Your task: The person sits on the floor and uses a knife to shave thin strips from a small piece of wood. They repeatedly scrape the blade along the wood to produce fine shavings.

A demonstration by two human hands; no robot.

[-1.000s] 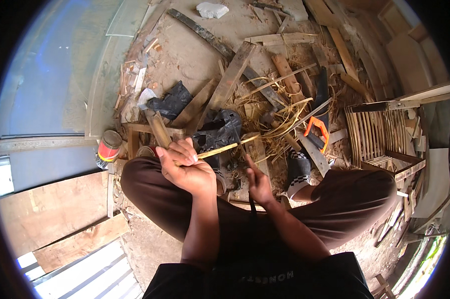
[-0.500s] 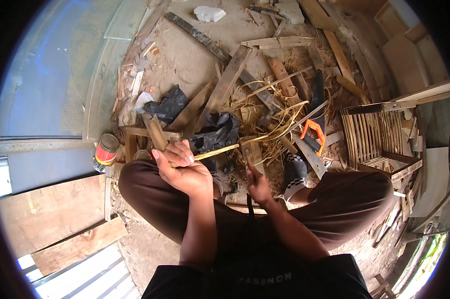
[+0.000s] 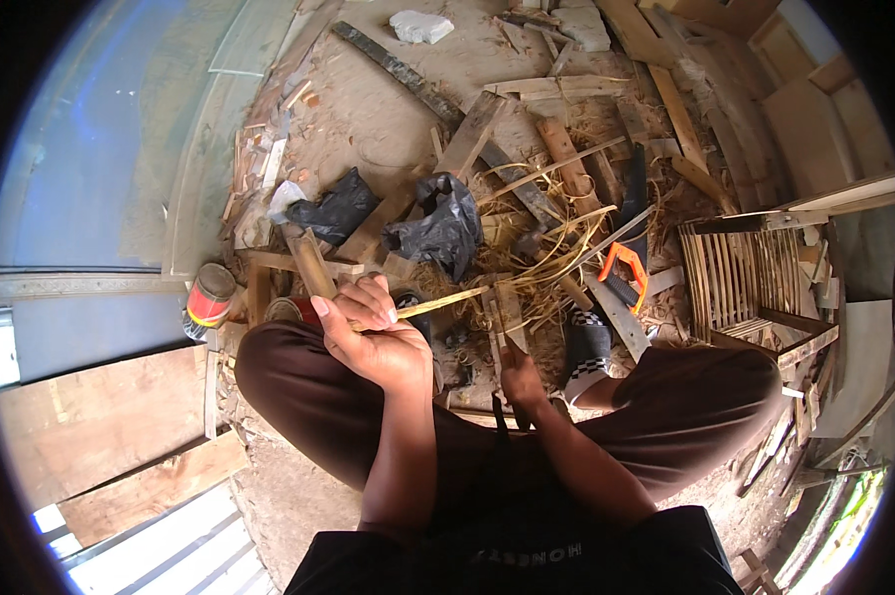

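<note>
While the left hand grasps a thin, pale yellow strip of split wood or cane just short of the view's centre, the right hand, at five o'clock, is clenched around a narrow dark tool that reaches up to the strip's far end; whether they touch cannot be told.

At nine o'clock stands a round tin can with a red and yellow band, its contents unseen. A crumpled black plastic bag lies close by at twelve, covering part of a leaning brown plank; a second, flatter black plastic sheet or bag lies at ten. What either holds cannot be told. At three, near the edge, is an open box-like frame of slim wooden slats, with pale offcuts at its right side, inside or behind it.

Toward two o'clock, a tangled heap of yellowish shavings crowds the ground between planks, and beyond it rests a handsaw with an orange and black handle. A long dark beam slants from eleven toward one, running beneath other wood. A whitish stone block sits far off at twelve.
</note>
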